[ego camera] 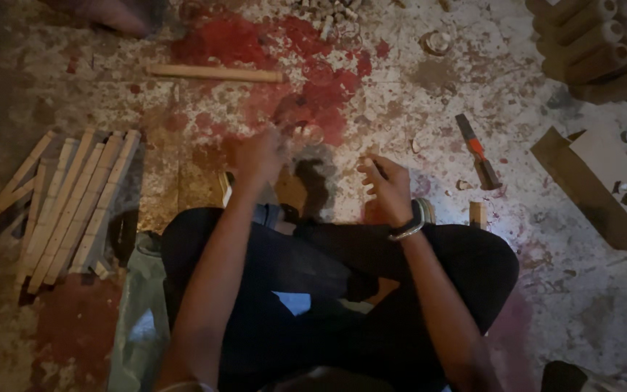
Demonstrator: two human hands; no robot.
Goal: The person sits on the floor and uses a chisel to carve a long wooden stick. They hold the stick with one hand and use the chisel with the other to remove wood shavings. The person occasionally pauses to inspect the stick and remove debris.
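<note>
I sit cross-legged on a stained floor. My left hand (260, 156) is raised in front of my knees, blurred, its fingers closed near a small ring-shaped object (308, 133); whether it holds anything is unclear. My right hand (384, 186) hovers to the right with fingers curled around a thin dark stick-like item (378, 168). A black band sits on that wrist. A small wooden block (293, 190) lies on the floor between my hands.
A pile of wooden slats (67, 203) lies at left. A single wooden stick (215, 72) lies farther away. A hammer with a red handle (477, 151) rests at right, by an open cardboard box (604, 185). Stacked cardboard tubes (600, 47) fill the top right corner.
</note>
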